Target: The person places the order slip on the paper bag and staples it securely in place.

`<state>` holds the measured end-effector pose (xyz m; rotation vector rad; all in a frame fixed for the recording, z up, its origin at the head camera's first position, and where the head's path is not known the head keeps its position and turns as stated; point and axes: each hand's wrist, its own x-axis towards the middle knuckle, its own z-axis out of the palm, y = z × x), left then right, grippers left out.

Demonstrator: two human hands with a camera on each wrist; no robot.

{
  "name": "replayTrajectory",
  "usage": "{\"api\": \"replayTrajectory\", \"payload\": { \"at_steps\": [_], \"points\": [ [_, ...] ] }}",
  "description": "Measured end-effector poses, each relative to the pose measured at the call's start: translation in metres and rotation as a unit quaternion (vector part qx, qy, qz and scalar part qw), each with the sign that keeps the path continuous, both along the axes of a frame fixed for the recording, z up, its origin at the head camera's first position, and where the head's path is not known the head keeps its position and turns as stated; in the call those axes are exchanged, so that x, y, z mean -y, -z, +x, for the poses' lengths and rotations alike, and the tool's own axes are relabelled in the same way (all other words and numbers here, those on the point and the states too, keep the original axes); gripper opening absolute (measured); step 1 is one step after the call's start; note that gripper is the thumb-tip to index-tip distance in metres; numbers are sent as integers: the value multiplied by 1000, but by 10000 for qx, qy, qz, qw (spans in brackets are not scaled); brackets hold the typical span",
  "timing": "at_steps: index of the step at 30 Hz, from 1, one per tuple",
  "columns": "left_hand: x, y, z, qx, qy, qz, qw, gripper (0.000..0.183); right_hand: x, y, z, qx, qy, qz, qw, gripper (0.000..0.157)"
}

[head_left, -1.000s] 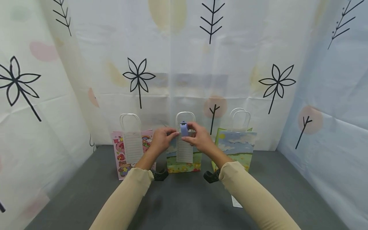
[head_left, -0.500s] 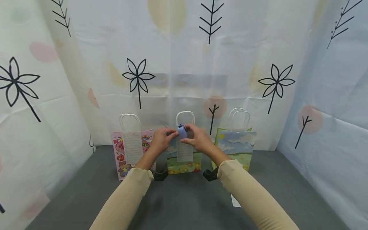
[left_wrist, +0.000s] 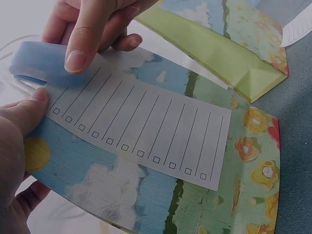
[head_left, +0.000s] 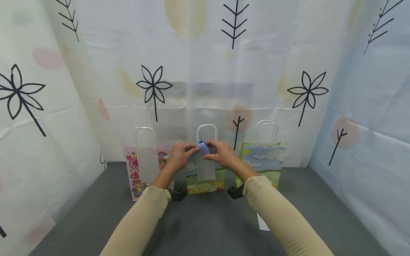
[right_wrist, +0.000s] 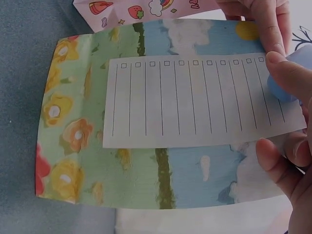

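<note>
A small light-blue stapler (head_left: 203,147) sits over the top edge of the middle paper bag (head_left: 205,187), tilted. My right hand (head_left: 223,154) holds it between thumb and fingers. My left hand (head_left: 180,155) pinches the bag's upper rim and the corner of a lined checklist (left_wrist: 141,126) with small boxes. The checklist lies flat against the bag's painted front of sky, grass and flowers (right_wrist: 63,112). In the left wrist view, the left thumb touches near the stapler (left_wrist: 44,63). The stapler's jaws are hidden by the paper and fingers.
On the left stands a pink cartoon bag (head_left: 136,174) with a lined sheet (head_left: 148,165) on its front. A landscape bag (head_left: 262,160) with white handles is on the right. Another paper slip (head_left: 263,223) lies on the grey table (head_left: 198,227) by the right sleeve.
The stapler has gone from upright to tilted, its top leaning left, as my right hand turned it. My left hand stays nearly still on the bag's rim.
</note>
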<state>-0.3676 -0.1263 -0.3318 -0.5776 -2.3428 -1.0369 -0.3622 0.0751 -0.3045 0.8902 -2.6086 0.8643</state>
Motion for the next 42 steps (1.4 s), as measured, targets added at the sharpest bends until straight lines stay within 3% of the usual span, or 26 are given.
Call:
{"api": "replayTrajectory", "payload": {
  "at_steps": [23,42],
  "points": [
    [0,0,6,180,106,-5,9998,21,5,-3,7,-683,208,585,9957,49],
    [-2,3,6,72,121,4,9999,21,4,3,8,-1034,152,393,9937,39]
  ]
}}
